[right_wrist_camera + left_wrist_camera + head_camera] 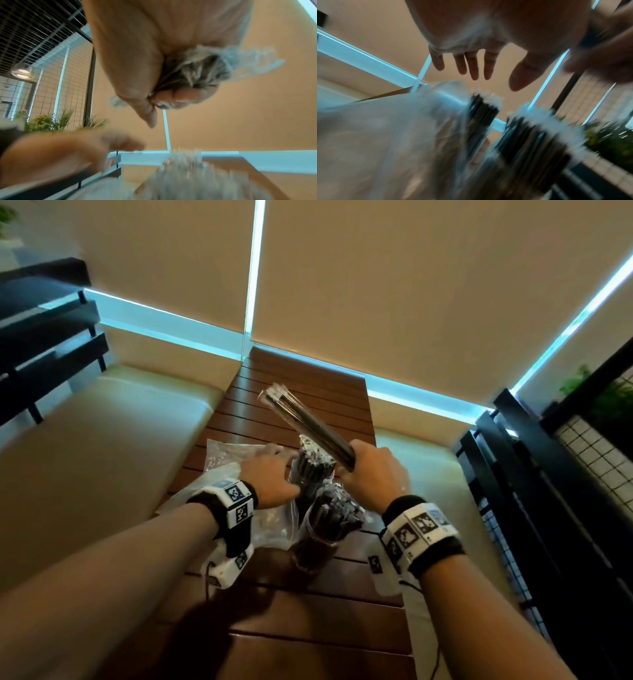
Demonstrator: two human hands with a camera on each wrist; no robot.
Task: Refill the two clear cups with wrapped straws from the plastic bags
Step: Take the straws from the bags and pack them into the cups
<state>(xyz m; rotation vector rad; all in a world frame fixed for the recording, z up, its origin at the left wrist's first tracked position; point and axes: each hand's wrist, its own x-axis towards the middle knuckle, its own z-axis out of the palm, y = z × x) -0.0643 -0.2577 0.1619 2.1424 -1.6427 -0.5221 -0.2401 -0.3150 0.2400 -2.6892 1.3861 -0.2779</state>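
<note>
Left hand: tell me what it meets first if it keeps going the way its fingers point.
Probably the clear plastic bag just beyond the left hand; the straw-filled cup sits beside that line. Depth is unclear.

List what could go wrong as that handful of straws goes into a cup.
1. Both clear cups, far cup and near cup, already look packed; forcing the bundle of wrapped straws in may tip one.
2. The right hand grips the bundle near its lower end, so the long free end may fan out and spill.
3. The left hand is open beside the far cup, not gripping it, over a loose plastic bag.
</note>
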